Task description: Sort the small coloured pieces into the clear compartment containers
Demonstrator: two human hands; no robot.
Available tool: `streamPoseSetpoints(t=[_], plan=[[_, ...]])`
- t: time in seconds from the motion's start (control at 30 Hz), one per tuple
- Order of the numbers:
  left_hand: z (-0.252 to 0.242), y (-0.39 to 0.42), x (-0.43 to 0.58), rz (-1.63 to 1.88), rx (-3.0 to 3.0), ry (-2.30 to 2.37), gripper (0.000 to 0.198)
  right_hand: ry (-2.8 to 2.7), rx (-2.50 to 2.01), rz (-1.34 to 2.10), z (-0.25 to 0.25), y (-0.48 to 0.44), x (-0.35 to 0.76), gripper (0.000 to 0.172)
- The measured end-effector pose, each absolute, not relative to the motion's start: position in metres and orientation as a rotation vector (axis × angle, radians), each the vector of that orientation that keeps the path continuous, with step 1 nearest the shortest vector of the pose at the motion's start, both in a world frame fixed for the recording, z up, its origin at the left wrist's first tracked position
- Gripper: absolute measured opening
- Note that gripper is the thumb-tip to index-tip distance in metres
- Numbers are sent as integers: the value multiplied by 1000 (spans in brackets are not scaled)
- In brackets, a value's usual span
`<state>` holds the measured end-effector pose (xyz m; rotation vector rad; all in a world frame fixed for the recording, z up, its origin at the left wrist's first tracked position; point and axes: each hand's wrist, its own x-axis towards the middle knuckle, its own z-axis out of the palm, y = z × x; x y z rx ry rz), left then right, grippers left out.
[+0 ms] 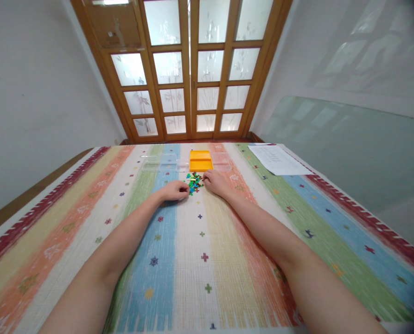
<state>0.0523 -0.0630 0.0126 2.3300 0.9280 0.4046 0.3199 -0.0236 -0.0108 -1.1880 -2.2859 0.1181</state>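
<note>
A small heap of tiny coloured pieces (194, 183), green, blue, red and yellow, lies on the striped tablecloth in the middle. At the heap's left edge is my left hand (176, 190), its fingers curled in towards the thumb. My right hand (215, 182) rests at the right edge with its fingers bent and closed at the tips. Whatever either hand pinches, if anything, is too small to make out. Just behind the heap sits a yellow tray (200, 169) with two compartments.
Clear plastic containers (159, 163) stand on both sides of the yellow tray. A printed white sheet of paper (278, 160) lies at the far right of the table. Beyond the striped tablecloth (189, 278) are wooden glass doors (189, 83), with a glass panel (349, 153) along the right wall.
</note>
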Motion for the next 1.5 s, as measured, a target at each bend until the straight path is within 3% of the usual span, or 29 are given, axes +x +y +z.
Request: streamPoseSetpoints(t=[0.57, 0.7, 0.97, 1.23, 1.33, 1.5], plan=[[6, -72, 81, 685, 2582, 889, 25, -2259, -1015, 310, -22, -10, 323, 25], [9, -73, 78, 635, 2518, 1002, 20, -2283, -1005, 337, -26, -8, 322, 29], [14, -80, 86, 554, 2502, 747, 26, -2310, -893, 588, -22, -15, 316, 42], [11, -82, 90, 552, 2583, 747, 39, -1961, -920, 884, -27, -6, 318, 36], [7, -82, 92, 542, 2625, 771, 44, -1868, -982, 858, -33, 0, 316, 35], [5, -79, 89, 666, 2622, 856, 34, -1948, -1084, 661, -27, -5, 319, 29]])
